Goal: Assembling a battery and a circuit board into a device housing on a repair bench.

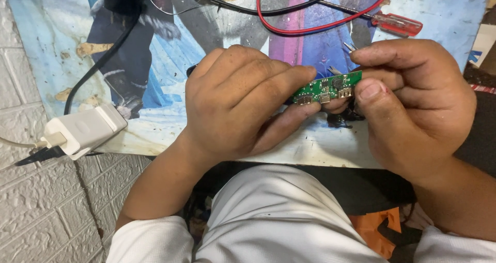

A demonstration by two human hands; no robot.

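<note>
A small green circuit board (327,87) with metal ports along its edge is held between both hands above the table's front edge. My left hand (237,103) grips its left end, fingers curled over the top. My right hand (413,103) pinches its right end, thumb pressed just below the ports. Thin metal tweezer tips (350,47) stick out above my right fingers. A dark object behind the board is mostly hidden by my hands.
A worn printed mat (62,25) covers the table. A red-handled screwdriver (395,24) lies at the back right, with red (268,25) and black cables behind. A white plug adapter (82,130) hangs off the left edge beside a white brick-pattern wall (41,211).
</note>
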